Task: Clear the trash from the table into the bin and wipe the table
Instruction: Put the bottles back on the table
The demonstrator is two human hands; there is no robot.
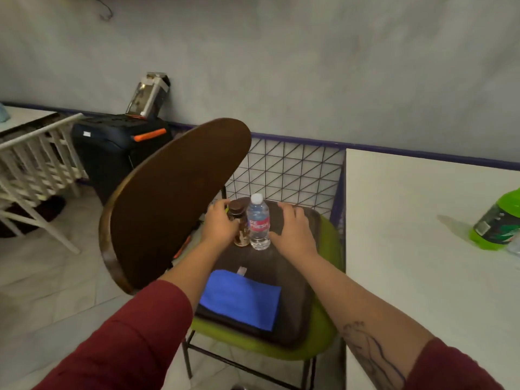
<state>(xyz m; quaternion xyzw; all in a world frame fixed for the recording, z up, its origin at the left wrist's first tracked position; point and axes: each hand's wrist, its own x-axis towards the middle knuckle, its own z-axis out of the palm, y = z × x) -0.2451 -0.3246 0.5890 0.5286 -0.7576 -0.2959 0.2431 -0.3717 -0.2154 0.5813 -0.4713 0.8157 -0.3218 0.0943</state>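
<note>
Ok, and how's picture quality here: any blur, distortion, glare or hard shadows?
Head view: soft overall, yet the water bottle label is legible; wide-angle bending curves the purple skirting and swells the chair back; light dim and even, no glare; the green bottle casts a faint shadow leftward on the white table.

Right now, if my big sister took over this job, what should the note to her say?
Left hand: fingers curled round the brown jar.
Right hand: open, fingers spread, beside the water bottle; contact unclear.
Jar and water bottle stand on the dark tray on the green chair. The blue cloth lies folded on the tray's near end.
The green bottle lies on the white table.
Done: nothing that I can confirm.
Left: bin the trash, then wipe the table with the cloth. I cannot pick out a bin here.
</note>
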